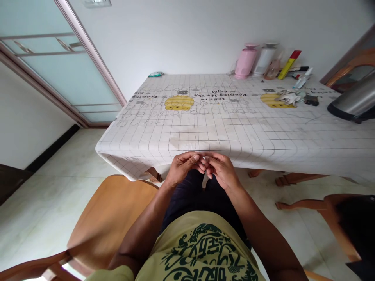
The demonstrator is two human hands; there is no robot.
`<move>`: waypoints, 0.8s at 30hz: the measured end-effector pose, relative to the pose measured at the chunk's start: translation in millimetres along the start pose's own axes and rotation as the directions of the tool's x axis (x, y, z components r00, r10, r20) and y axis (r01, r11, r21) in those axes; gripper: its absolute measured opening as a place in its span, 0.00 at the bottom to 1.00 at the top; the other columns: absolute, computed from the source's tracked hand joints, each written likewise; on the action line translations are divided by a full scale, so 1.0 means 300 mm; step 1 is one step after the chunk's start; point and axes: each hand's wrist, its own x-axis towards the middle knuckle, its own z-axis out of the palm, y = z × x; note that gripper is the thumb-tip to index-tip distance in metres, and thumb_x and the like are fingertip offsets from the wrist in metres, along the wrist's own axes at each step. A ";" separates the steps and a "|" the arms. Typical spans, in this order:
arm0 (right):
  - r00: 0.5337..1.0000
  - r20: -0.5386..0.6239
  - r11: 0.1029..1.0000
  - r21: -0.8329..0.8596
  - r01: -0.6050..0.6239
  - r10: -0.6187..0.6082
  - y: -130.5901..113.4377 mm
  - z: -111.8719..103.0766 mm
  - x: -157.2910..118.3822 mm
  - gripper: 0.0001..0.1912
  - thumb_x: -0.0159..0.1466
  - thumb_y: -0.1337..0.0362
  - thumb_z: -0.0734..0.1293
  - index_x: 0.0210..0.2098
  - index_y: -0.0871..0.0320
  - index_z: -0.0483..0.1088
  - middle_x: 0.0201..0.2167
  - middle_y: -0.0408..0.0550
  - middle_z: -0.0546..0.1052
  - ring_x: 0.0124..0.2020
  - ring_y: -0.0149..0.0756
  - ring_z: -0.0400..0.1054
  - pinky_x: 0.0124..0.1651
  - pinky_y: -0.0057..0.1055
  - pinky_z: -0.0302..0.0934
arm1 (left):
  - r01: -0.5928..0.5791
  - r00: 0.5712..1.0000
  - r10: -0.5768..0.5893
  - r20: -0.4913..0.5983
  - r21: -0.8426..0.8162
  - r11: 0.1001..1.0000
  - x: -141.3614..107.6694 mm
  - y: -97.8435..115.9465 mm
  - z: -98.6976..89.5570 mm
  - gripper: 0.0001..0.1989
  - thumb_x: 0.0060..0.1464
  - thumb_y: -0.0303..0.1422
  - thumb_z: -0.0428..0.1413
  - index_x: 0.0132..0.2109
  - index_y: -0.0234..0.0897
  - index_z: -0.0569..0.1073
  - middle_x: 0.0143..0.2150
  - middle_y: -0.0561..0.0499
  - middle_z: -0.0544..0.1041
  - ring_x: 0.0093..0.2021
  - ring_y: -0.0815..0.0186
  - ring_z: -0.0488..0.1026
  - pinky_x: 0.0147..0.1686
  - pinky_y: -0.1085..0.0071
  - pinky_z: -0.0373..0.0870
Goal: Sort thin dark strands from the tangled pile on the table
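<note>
My left hand [185, 168] and my right hand [223, 168] meet at the table's near edge, fingertips almost touching. A narrow pale strip [205, 180] hangs below the fingers of my right hand, in front of dark trousers [187, 199]. Its upper end goes up between the hands, where the thumb and forefinger of my right hand pinch it. The left thumb presses against the forefinger close beside the strip; what lies between them is too small to make out. Just beyond the hands is a table with a white checked cloth [146, 134].
A steel kettle [356, 97] stands at the right, near white gloves [291, 96] and a dark small item [311, 100]. Pink [246, 62] and white [264, 60] canisters, a bottle [272, 69] and a yellow-red box [289, 64] stand at the back. Wooden chairs flank me, one left [114, 218].
</note>
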 end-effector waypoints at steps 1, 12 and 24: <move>1.000 0.009 1.000 -0.022 -0.009 0.010 0.002 -0.003 -0.002 0.19 0.63 0.52 0.78 0.47 0.60 0.82 0.25 0.43 0.76 0.18 0.29 0.65 0.17 0.26 0.60 | -0.008 1.000 0.008 0.000 -0.004 1.000 -0.002 -0.003 -0.002 0.19 0.66 0.47 0.67 0.46 0.32 0.82 0.41 0.42 0.84 0.35 0.62 0.83 0.38 0.63 0.84; 0.998 -0.024 0.813 -0.582 0.029 -0.053 -0.032 -0.015 -0.027 0.23 0.70 0.60 0.63 0.59 0.64 0.77 0.26 0.42 0.77 0.14 0.28 0.63 0.17 0.26 0.58 | 0.106 0.986 -0.112 -0.125 -0.055 0.993 0.002 -0.045 -0.008 0.22 0.61 0.48 0.69 0.46 0.30 0.82 0.34 0.46 0.82 0.30 0.63 0.82 0.31 0.66 0.83; 0.986 -0.043 0.702 -0.708 0.084 -0.161 -0.024 -0.017 -0.025 0.23 0.72 0.63 0.61 0.60 0.64 0.79 0.24 0.43 0.78 0.16 0.29 0.64 0.22 0.29 0.60 | 0.132 0.965 0.003 -0.261 0.498 0.857 -0.051 -0.046 0.035 0.20 0.70 0.38 0.58 0.63 0.33 0.79 0.31 0.51 0.81 0.27 0.66 0.80 0.27 0.71 0.81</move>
